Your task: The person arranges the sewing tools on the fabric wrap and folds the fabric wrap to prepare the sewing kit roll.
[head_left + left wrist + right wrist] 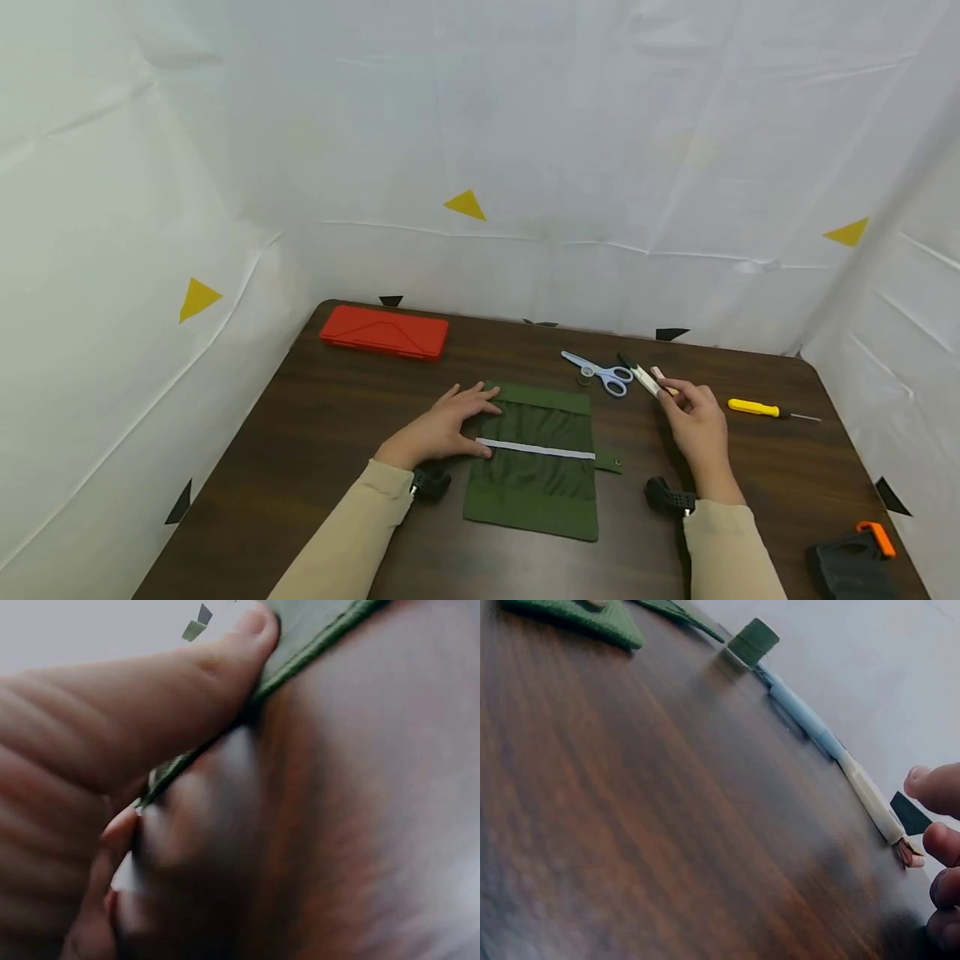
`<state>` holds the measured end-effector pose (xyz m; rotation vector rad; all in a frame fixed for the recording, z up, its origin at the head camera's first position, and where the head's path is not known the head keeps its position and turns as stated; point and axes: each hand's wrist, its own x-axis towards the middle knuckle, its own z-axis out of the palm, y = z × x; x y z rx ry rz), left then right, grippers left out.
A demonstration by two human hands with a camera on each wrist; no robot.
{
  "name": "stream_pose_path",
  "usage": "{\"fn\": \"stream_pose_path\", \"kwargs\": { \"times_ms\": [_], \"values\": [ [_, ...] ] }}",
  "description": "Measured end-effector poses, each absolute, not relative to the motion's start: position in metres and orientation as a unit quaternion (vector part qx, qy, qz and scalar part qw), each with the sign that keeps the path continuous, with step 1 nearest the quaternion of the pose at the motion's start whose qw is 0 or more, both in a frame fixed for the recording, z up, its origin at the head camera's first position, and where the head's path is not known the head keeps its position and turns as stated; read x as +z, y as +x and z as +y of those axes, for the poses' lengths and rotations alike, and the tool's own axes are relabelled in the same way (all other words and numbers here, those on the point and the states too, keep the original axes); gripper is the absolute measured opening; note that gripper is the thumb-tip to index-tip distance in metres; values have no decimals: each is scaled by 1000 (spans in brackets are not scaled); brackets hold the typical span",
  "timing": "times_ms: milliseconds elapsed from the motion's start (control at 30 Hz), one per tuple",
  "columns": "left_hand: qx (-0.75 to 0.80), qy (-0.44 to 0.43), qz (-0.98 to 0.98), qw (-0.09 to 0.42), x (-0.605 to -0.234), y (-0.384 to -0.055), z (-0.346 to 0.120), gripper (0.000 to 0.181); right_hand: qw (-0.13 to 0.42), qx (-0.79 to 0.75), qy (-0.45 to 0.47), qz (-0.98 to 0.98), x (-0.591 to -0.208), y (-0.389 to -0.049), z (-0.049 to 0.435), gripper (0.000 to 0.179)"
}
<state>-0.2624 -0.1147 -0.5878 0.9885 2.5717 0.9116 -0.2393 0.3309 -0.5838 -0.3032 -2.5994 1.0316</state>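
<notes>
A green fabric tool roll (pixel 532 512) with a white band across its middle lies spread flat on the table. My left hand (pixel 446 425) rests on its left edge, fingers spread; in the left wrist view the thumb (pixel 217 671) lies over the green edge. My right hand (pixel 697 425) reaches over a white-handled tool (pixel 645 380), perhaps a knife, and a small pale pink-tipped piece (pixel 657 372). In the right wrist view its bent fingers (pixel 941 844) appear apart from these things. Light-blue scissors (pixel 600 371) lie left of them, near a small green cylinder (pixel 754 641).
A red flat case (pixel 386 331) lies at the back left of the dark wooden table (pixel 360 400). To the right is a yellow-handled screwdriver (pixel 753 407). A black object with an orange part (pixel 851 567) sits at the front right. White sheeting (pixel 525 125) surrounds the table.
</notes>
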Motion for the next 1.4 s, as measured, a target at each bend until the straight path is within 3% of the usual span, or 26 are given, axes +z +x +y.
{"fn": "stream_pose_path", "kwargs": {
  "times_ms": [333, 967, 1400],
  "values": [
    [274, 327, 903, 56, -604, -261, -109, 70, 141, 314, -86, -935, -584, -242, 329, 26],
    [279, 323, 902, 59, -602, -260, -108, 66, 124, 291, -105, -943, -583, -243, 327, 31],
    [278, 323, 903, 61, -600, -260, -109, 67, 128, 321, -125, -930, -583, -244, 323, 23]
  ]
}}
